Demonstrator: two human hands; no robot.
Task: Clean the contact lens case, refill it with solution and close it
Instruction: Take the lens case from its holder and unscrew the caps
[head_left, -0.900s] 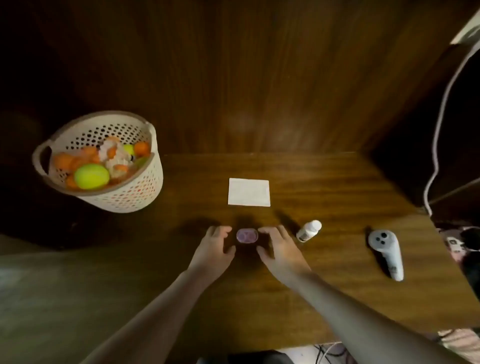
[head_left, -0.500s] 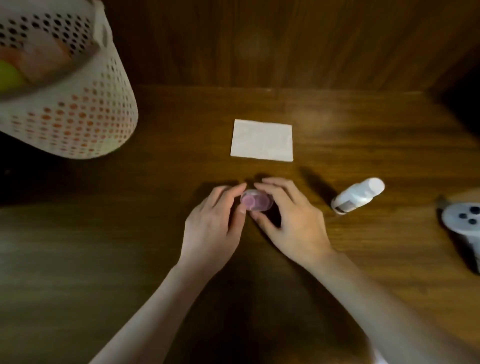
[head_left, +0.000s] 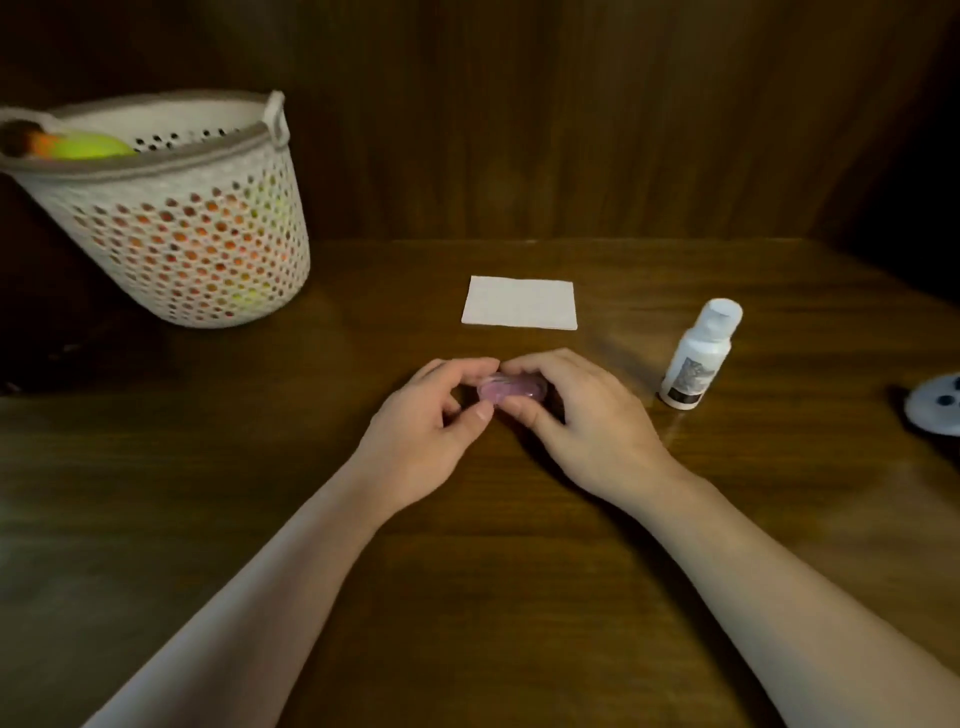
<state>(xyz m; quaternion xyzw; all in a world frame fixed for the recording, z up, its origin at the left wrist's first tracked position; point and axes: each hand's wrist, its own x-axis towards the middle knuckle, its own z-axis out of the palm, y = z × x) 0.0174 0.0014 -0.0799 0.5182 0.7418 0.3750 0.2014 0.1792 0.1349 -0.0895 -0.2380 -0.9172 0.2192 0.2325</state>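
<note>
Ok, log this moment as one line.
stage: opening case, not yet cleaned | hands: left hand and right hand both gripping pink lens case | solution bottle: upright, capped, untouched | tissue: unused

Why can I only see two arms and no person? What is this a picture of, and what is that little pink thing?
The camera sits on the person's head and looks down, so you see what they see: their own two arms reaching forward over a brown wooden table. There is no machine here, just bare hands.

The left hand and the right hand pinch a small pink contact lens case between their fingertips, one hand on each end. I cannot tell if it is open.

Behind the hands lies a white paper square, flat on the table. To the right stands a small white bottle, upright with its cap on. On the left is a white basket full of holes, with orange and green round things inside. At the far right edge a pale gadget with dark buttons peeks in.
</note>
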